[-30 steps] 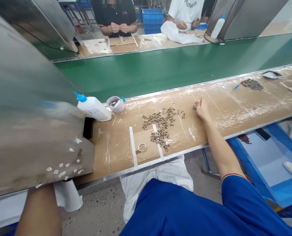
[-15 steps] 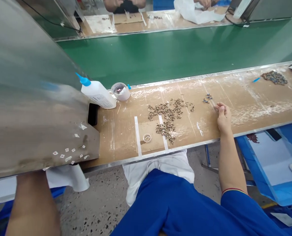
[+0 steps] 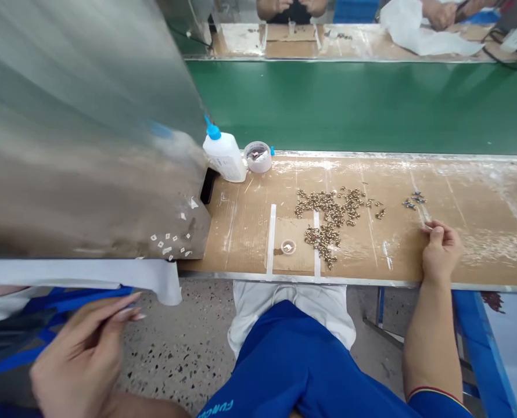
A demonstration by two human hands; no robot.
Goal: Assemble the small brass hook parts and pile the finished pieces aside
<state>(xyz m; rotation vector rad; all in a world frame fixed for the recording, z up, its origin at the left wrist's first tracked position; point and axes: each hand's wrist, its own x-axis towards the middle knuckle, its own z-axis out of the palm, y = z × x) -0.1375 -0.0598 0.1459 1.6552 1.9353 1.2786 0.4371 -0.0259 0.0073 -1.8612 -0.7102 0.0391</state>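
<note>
Right hand (image 3: 441,251) curled narrow near counter (image 3: 250,232) front edge, any grip unclear, beside metal beads (image 3: 328,217); left hand (image 3: 82,354) open below.

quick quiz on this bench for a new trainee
1. True or false: the white bottle has a blue nozzle.
2. Fill the gap: the belt beyond the bench is ____.
3. Which is nearer the pile of metal parts: the right hand or the left hand?

Key: 1 true; 2 green; 3 the right hand
</note>
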